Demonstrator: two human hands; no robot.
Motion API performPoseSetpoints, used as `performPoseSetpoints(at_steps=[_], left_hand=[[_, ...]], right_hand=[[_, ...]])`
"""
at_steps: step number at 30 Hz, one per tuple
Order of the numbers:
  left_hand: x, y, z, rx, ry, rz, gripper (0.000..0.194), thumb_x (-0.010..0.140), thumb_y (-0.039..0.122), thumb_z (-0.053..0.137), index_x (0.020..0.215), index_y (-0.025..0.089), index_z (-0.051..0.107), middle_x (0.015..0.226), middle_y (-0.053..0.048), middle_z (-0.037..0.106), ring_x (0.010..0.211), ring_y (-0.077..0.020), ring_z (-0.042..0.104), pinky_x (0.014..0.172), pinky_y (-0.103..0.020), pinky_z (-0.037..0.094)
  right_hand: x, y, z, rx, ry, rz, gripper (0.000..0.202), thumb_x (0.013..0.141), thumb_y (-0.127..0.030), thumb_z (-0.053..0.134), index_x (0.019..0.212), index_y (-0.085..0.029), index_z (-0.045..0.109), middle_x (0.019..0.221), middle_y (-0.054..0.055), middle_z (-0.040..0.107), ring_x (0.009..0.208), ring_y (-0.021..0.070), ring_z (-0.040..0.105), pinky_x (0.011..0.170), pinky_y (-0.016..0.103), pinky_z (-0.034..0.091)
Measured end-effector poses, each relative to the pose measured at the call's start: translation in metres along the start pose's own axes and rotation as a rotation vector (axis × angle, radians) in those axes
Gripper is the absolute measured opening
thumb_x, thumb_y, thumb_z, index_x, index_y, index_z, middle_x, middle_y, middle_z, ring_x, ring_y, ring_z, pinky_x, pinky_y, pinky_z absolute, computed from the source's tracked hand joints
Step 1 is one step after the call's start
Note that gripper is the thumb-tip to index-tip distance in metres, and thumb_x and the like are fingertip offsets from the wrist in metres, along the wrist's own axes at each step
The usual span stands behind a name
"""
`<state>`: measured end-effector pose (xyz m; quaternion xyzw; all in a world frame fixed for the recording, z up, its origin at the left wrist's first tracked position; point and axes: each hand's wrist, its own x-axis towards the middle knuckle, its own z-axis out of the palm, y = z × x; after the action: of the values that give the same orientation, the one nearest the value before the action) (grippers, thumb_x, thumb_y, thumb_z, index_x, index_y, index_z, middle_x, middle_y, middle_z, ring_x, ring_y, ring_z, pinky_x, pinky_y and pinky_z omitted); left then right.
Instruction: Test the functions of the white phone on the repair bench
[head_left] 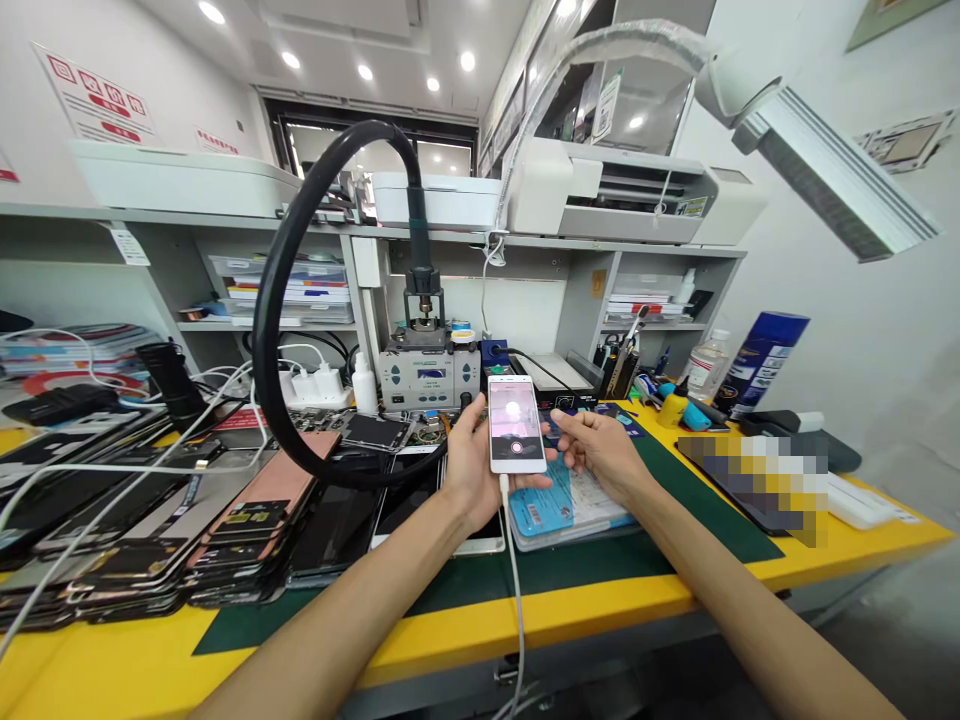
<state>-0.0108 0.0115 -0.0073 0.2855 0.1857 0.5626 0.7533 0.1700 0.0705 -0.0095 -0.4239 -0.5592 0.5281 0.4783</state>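
Observation:
A white smartphone (517, 425) lies tilted up in my left hand (466, 470), with the fingers wrapped behind it and showing at its right edge. Its lit screen shows a camera view with a round button near the bottom. A white charging cable (514, 580) is plugged into the phone's lower end and hangs over the bench edge. Just right of the phone is my right hand (600, 452), its fingers curled in and the thumb against the index finger. I see nothing between them. Below it lies a clear plastic case (585, 535) with a blue label.
Stacks of phone screens (247, 520) cover the left of the yellow bench (862, 545). A thick black hose (274, 300) arches above them. A grey control unit (429, 378) stands behind. Bottles and a blue spray can (765, 360) stand at right, beneath a lamp (832, 165).

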Motion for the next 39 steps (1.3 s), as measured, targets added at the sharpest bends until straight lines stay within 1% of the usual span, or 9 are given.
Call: performPoseSetpoints(at_steps=[8, 13, 22, 24, 26, 28, 30, 35, 39], left_hand=[[-0.003, 0.002, 0.004, -0.010, 0.028, 0.002, 0.065, 0.093, 0.061, 0.044, 0.133, 0.011, 0.057, 0.109, -0.019, 0.069, 0.084, -0.0299, 0.071, 0.062, -0.040, 0.060], [-0.002, 0.002, 0.003, -0.012, 0.015, 0.005, 0.064, 0.093, 0.061, 0.044, 0.129, 0.011, 0.059, 0.108, -0.018, 0.069, 0.084, -0.0299, 0.071, 0.064, -0.040, 0.060], [0.000, 0.001, 0.005, -0.043, 0.041, -0.036, 0.058, 0.093, 0.057, 0.043, 0.125, 0.012, 0.059, 0.104, -0.017, 0.070, 0.086, -0.0304, 0.071, 0.068, -0.045, 0.060], [0.002, 0.000, 0.003, -0.044, 0.030, -0.044, 0.052, 0.092, 0.049, 0.047, 0.124, 0.011, 0.059, 0.102, -0.017, 0.070, 0.085, -0.0300, 0.071, 0.069, -0.046, 0.061], [0.003, -0.001, 0.001, -0.038, 0.039, -0.062, 0.043, 0.088, 0.034, 0.051, 0.123, 0.010, 0.059, 0.100, -0.016, 0.071, 0.084, -0.0290, 0.072, 0.070, -0.046, 0.061], [0.004, -0.003, 0.001, -0.015, 0.080, -0.085, 0.042, 0.080, 0.019, 0.053, 0.120, 0.008, 0.060, 0.098, -0.015, 0.071, 0.084, -0.0281, 0.072, 0.071, -0.045, 0.062], [0.004, -0.003, 0.003, 0.016, 0.132, -0.105, 0.045, 0.073, 0.011, 0.053, 0.116, 0.006, 0.061, 0.097, -0.016, 0.072, 0.084, -0.0278, 0.072, 0.072, -0.044, 0.062], [0.004, -0.005, 0.006, 0.082, 0.195, -0.106, 0.041, 0.068, 0.003, 0.050, 0.107, 0.004, 0.063, 0.099, -0.017, 0.071, 0.087, -0.0282, 0.072, 0.071, -0.041, 0.064], [0.006, -0.008, 0.004, 0.104, 0.171, -0.076, 0.040, 0.068, 0.001, 0.051, 0.106, 0.005, 0.063, 0.106, -0.017, 0.070, 0.090, -0.0300, 0.072, 0.068, -0.041, 0.064]], right_hand=[[0.001, 0.003, 0.000, 0.030, -0.018, -0.029, 0.043, 0.072, -0.052, 0.081, 0.067, -0.017, 0.057, 0.059, 0.000, 0.063, 0.043, 0.0095, 0.055, 0.037, 0.020, 0.038], [0.000, 0.001, -0.001, 0.122, -0.077, -0.039, 0.037, 0.071, -0.045, 0.084, 0.071, -0.016, 0.059, 0.058, -0.002, 0.060, 0.045, 0.0082, 0.054, 0.040, 0.019, 0.037], [0.003, -0.001, -0.004, 0.291, -0.112, 0.046, 0.029, 0.069, -0.032, 0.087, 0.077, -0.014, 0.065, 0.064, -0.002, 0.062, 0.046, 0.0060, 0.053, 0.039, 0.017, 0.039], [0.004, -0.001, -0.004, 0.309, -0.121, 0.051, 0.027, 0.070, -0.030, 0.087, 0.076, -0.014, 0.066, 0.065, -0.002, 0.062, 0.047, 0.0062, 0.054, 0.039, 0.017, 0.040], [0.004, -0.001, -0.004, 0.333, -0.122, 0.062, 0.025, 0.069, -0.028, 0.087, 0.077, -0.014, 0.067, 0.067, -0.001, 0.063, 0.048, 0.0064, 0.055, 0.039, 0.017, 0.042], [0.004, -0.003, -0.004, 0.355, -0.110, 0.077, 0.023, 0.069, -0.026, 0.086, 0.077, -0.014, 0.068, 0.069, 0.000, 0.064, 0.048, 0.0067, 0.056, 0.039, 0.017, 0.042], [0.003, -0.005, -0.004, 0.369, -0.087, 0.094, 0.021, 0.069, -0.023, 0.085, 0.077, -0.014, 0.068, 0.068, 0.000, 0.064, 0.048, 0.0070, 0.056, 0.038, 0.017, 0.042], [0.003, -0.005, -0.005, 0.380, -0.052, 0.122, 0.015, 0.071, -0.015, 0.079, 0.084, -0.013, 0.071, 0.070, 0.002, 0.067, 0.048, 0.0083, 0.057, 0.037, 0.018, 0.041], [0.006, -0.001, -0.008, 0.384, -0.047, 0.130, 0.020, 0.072, -0.011, 0.075, 0.091, -0.013, 0.072, 0.075, 0.003, 0.069, 0.051, 0.0088, 0.058, 0.038, 0.018, 0.042]])
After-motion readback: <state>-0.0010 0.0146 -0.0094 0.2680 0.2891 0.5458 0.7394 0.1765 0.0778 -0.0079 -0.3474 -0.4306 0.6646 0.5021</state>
